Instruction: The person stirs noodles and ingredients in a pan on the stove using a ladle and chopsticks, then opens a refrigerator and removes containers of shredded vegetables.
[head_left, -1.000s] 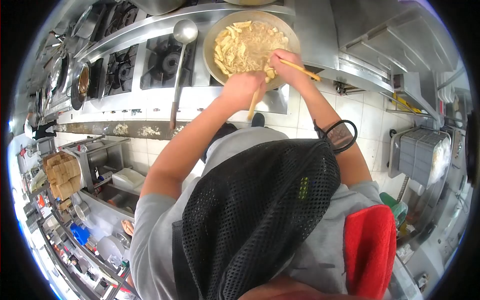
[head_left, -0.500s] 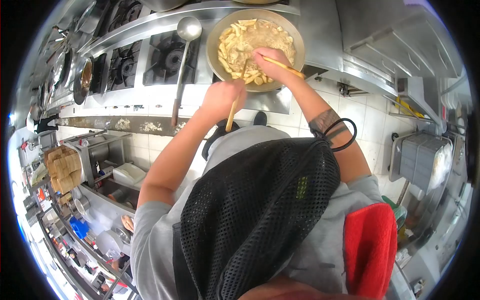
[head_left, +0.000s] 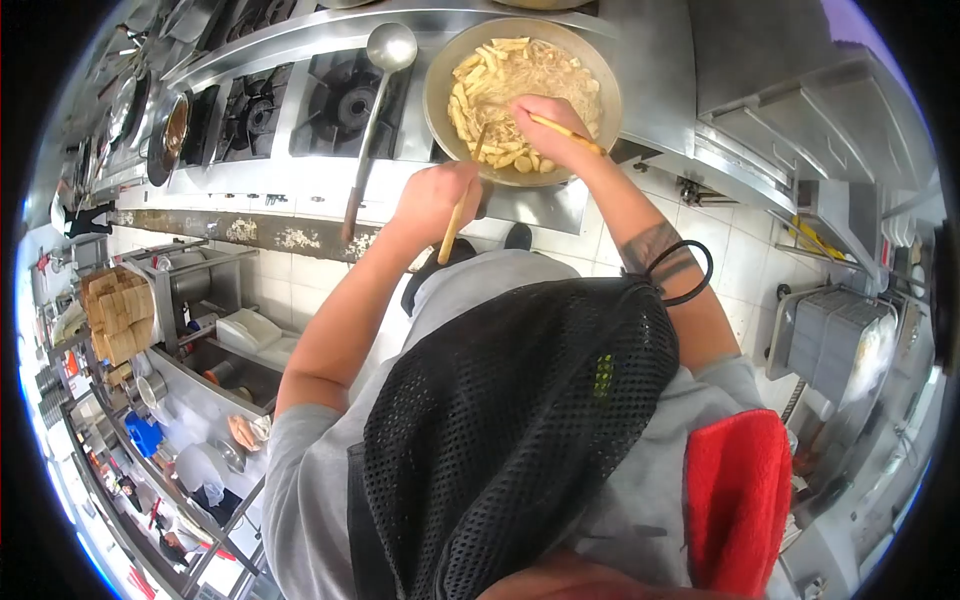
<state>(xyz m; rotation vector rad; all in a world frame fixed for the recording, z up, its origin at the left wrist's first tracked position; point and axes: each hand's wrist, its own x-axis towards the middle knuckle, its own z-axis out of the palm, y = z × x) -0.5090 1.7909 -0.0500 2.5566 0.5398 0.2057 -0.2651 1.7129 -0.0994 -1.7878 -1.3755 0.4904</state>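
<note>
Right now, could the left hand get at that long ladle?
Probably: the ladle lies near the left hand, nothing visible between, though that hand would likely have to release its wooden stick first.

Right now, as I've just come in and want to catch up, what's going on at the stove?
Someone is working food in a wide pan with both hands. The left hand grips one wooden stick, and the right hand, over the pan, grips another. Noodles and pale strips are in the pan. A ladle lies beside it, untouched.
</note>
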